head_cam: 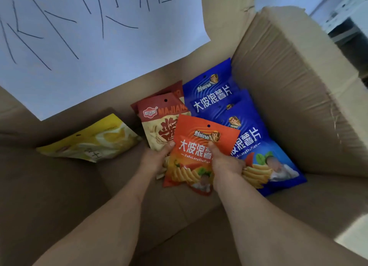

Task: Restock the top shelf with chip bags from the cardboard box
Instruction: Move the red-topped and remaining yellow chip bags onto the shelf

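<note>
Pick-up step: left hand (157, 158) and right hand (225, 160) both grasp the orange bag (199, 146) inside the box (298, 106); blue bags (215, 94) at one o'clock; next, lift clear toward the unseen shelf.

Inside the cardboard box (298, 98), one chip bag (201, 146) is held up in the middle by both hands, over a second bag (159, 126), with more bags (215, 94) at the right and another bag (93, 144) at the left.
</note>
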Motion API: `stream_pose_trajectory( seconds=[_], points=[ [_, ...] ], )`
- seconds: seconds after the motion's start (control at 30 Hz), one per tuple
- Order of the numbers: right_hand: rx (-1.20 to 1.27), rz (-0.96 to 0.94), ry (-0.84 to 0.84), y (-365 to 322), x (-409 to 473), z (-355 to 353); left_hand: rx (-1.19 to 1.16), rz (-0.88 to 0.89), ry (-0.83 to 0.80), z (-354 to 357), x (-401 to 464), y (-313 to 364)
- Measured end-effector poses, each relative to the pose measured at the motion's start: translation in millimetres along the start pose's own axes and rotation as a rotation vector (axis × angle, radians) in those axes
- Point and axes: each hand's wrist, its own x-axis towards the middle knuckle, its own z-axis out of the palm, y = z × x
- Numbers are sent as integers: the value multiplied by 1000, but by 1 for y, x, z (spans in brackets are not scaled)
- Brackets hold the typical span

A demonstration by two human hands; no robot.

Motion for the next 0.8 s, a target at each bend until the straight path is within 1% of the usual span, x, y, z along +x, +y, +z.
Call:
stream_pose_trajectory(
  seconds=[0.07, 0.2, 0.3, 0.37, 0.47, 0.57, 0.67, 0.73, 0.8],
  points=[
    [-61, -31, -26, 13, 4, 1, -36, 8, 6, 2, 0, -4],
    [-68, 5, -121, 34, 8, 4, -99, 23, 9, 0, 4, -15],
    [-88, 0, -239, 44, 16, -1, -118, -2, -71, -6, 9, -21],
    [-116, 1, -283, 49, 19, -4, -134, -47, -140, -10, 11, -23],
    [-140, 8, -417, 52, 11, -5, -192, -79, -207, -11, 6, -21],
    [-146, -53, -457, 47, -3, -10, -283, -85, -250, -9, -10, -12],
    [-128, -133, -495, 34, -28, -26, -381, -75, -251, -8, -36, 6],
    [-112, -165, -526, 23, -50, -48, -394, -39, -269, -11, -59, 23],
    [-87, -202, -541, 13, -76, -75, -358, 17, -282, -18, -85, 43]
  ],
)
